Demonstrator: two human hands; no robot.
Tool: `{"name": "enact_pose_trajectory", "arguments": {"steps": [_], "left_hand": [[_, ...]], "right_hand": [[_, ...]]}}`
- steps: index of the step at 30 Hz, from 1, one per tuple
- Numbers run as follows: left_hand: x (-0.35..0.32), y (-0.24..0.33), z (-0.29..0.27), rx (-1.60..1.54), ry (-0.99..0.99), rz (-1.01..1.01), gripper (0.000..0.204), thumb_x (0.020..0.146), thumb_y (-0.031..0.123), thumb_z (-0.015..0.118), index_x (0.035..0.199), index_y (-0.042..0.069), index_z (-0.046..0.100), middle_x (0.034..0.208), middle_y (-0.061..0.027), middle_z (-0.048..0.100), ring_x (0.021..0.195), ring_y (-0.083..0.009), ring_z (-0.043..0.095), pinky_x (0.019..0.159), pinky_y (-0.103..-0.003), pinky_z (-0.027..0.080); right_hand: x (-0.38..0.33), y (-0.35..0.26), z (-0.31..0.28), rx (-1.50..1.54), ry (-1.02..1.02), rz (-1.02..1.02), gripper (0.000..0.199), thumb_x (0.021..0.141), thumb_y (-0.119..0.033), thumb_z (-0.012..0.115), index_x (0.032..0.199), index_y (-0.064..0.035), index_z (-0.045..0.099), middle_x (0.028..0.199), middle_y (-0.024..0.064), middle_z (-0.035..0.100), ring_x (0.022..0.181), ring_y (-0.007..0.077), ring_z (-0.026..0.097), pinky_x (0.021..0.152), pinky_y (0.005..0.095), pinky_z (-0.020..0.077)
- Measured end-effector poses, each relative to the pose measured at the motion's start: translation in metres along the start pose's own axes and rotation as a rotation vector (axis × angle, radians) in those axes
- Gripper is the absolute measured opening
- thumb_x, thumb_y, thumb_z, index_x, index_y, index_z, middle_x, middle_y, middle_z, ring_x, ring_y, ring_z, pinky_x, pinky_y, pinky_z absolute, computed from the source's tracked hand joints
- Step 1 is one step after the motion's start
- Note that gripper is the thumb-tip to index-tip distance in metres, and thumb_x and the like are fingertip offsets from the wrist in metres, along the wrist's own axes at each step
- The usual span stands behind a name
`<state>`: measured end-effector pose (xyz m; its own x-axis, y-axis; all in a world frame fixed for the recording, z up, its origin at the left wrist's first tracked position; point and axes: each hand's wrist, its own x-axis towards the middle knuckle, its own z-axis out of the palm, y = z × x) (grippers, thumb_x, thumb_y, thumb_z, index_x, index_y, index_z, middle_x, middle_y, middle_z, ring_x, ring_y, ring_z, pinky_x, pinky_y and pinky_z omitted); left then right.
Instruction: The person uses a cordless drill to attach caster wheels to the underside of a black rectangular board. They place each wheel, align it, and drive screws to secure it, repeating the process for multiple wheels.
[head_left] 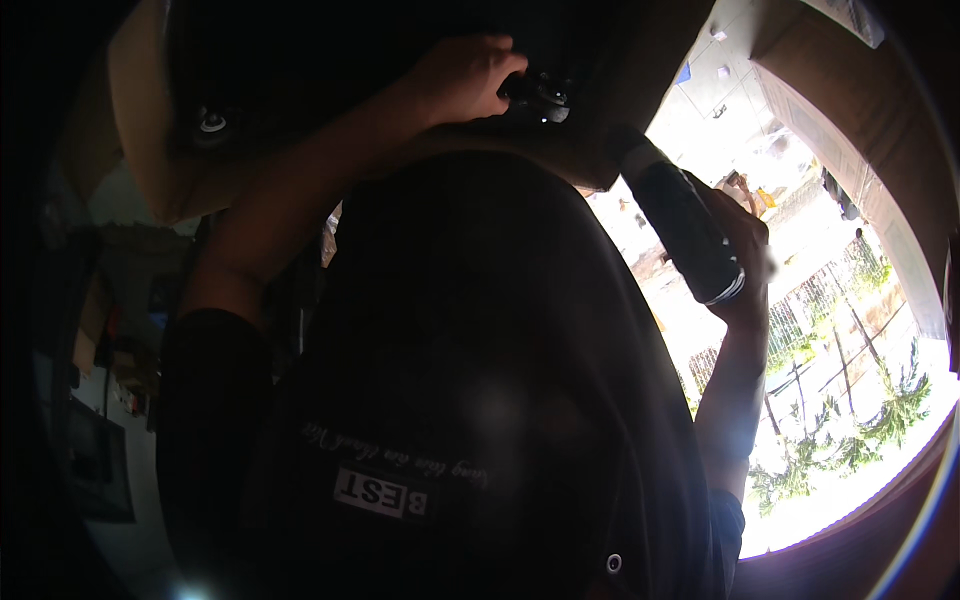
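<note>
In my right hand [738,245] is a dark cylinder [685,225], shaped like a spray can, with a paler band near its upper end. The fingers wrap around it, and it tilts with that end up and to the left. My left hand [465,82] reaches over a very dark surface [330,60] with its fingers curled in. Its fingertips meet a small dark, shiny part [548,98]; deep shadow hides how they grip it. A round part with a pale ring [212,122] sits on the same surface farther left.
A brown edge [590,172] borders the dark surface close to my body. Beyond my right arm lies a glaring bright area with a fence [800,330] and green plants [850,440]. On the left is a dim room with a dark screen-like panel [98,460].
</note>
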<state>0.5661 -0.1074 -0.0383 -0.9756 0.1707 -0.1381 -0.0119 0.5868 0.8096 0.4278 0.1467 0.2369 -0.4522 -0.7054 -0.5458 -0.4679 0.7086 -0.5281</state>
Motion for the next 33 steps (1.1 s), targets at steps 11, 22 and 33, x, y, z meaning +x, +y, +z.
{"name": "enact_pose_trajectory", "arguments": {"steps": [11,22,33], "left_hand": [[0.030,-0.004,-0.015,0.076,-0.015,0.028,0.042,0.086,0.021,0.079,0.127,0.018,0.072,0.102,-0.0040,0.065,0.098,-0.0251,0.070,0.085,-0.040,0.060],[0.020,0.010,-0.017,-1.025,-0.032,-0.532,0.022,0.100,0.002,0.057,0.122,0.001,0.063,0.118,-0.0129,0.068,0.117,-0.0256,0.069,0.104,-0.043,0.058],[-0.029,0.033,0.006,-1.759,-0.022,-0.768,0.014,0.104,0.001,0.059,0.115,0.000,0.066,0.119,-0.0130,0.069,0.121,-0.0304,0.068,0.108,-0.043,0.058]], "right_hand": [[-0.023,0.004,-0.005,-0.195,0.089,0.376,0.054,0.075,-0.003,0.079,0.127,0.0024,0.070,0.116,0.0190,0.076,0.105,0.0325,0.075,0.095,0.0408,0.0583],[-0.107,-0.013,0.083,0.104,0.351,0.429,0.045,0.080,-0.004,0.081,0.123,0.0064,0.071,0.108,0.0151,0.078,0.097,0.0208,0.076,0.087,0.0328,0.0596],[-0.134,-0.010,0.131,0.432,0.411,0.303,0.039,0.094,-0.008,0.072,0.132,0.0017,0.072,0.113,0.0162,0.078,0.101,0.0222,0.076,0.092,0.0326,0.0587]]}}
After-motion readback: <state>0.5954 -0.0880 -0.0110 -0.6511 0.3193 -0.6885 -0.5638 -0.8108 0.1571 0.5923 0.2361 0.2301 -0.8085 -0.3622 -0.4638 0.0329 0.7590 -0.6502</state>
